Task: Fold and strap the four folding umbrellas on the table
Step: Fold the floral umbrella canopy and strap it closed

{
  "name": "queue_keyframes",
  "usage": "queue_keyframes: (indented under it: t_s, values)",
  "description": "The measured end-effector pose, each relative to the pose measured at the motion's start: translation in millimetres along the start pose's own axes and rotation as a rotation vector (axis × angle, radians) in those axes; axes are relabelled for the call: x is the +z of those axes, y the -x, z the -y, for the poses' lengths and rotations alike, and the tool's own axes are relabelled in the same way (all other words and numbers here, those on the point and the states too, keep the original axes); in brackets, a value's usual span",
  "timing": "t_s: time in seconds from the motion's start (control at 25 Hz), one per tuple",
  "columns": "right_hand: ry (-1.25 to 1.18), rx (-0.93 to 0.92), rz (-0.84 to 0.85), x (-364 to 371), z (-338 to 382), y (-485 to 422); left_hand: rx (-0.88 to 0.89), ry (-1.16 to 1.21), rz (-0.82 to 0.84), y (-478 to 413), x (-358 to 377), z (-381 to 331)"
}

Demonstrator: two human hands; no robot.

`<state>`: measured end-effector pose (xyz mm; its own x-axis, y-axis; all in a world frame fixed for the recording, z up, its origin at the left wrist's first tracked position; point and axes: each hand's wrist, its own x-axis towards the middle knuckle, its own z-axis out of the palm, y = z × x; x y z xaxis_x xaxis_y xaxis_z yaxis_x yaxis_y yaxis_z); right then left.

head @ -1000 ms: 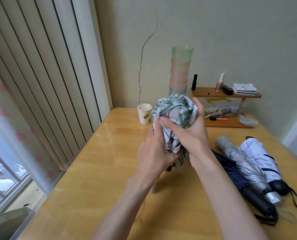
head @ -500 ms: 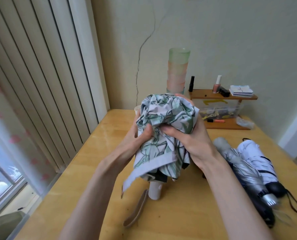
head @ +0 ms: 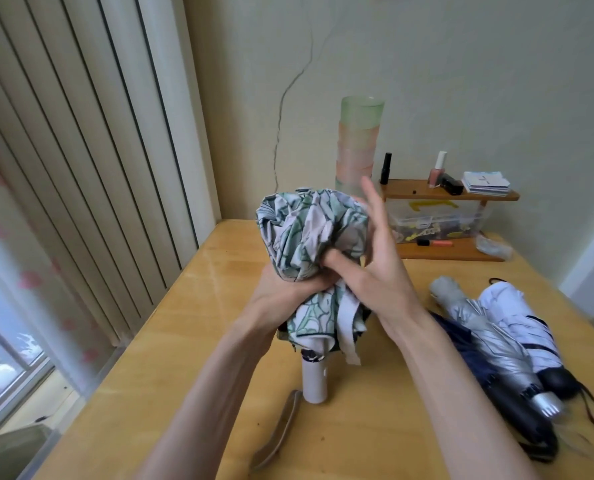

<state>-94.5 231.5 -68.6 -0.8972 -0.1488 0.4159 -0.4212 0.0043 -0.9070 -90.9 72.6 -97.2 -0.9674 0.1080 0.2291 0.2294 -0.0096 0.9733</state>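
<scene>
Floral umbrella (head: pixel 309 233) upright, white handle (head: pixel 314 382) standing on the table (head: pixel 191 341) — left hand (head: pixel 281 292) wrapped round the bunched canopy's waist. Right hand (head: pixel 382 271) against the fabric's right side — fingers straight, splayed upward, thumb pressing in.

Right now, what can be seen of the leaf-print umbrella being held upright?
The leaf-print umbrella stands upright, and its white cylindrical grip appears to rest end-down on the wooden table. Its canopy, thin pale fabric printed with green leaves, is collapsed but crumpled and unstrapped. A white closing band dangles loose. A tan wrist loop trails from the grip across the table. The left hand grips the bunched canopy at its middle. The right hand, fingers straight, presses its thumb into the folds.
</scene>
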Motion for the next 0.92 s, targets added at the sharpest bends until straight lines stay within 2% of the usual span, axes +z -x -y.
queue_keyframes:
  t_s: [0.12, 0.2, 0.28, 0.36, 0.44, 0.6, 0.72, 0.92]
  values:
    - [0.103, -0.028, 0.033, -3, 13, 2, 0.041, -0.091, -0.033, -5, 5, 1]
    - [0.201, -0.057, -0.101, -1, 22, 3, 0.111, -0.156, 0.099, -5, 10, -3]
    - [0.195, -0.102, -0.217, -1, 27, 4, 0.184, -0.248, 0.202, 2, 18, -7]
    - [0.154, -0.127, -0.304, -2, 25, 5, 0.242, -0.348, 0.205, 7, 28, -7]
    - [0.090, -0.116, -0.366, -4, 24, 5, 0.253, -0.334, 0.206, 10, 34, -5]
    - [-0.099, -0.082, -0.332, -5, 22, 4, 0.152, -0.114, 0.252, 15, 35, 5]
    - [-0.174, -0.082, -0.296, -4, 19, 5, 0.042, -0.070, 0.316, 18, 33, 14]
    - [-0.163, -0.086, -0.238, 0, 21, 3, -0.050, -0.020, 0.250, 21, 33, 18]
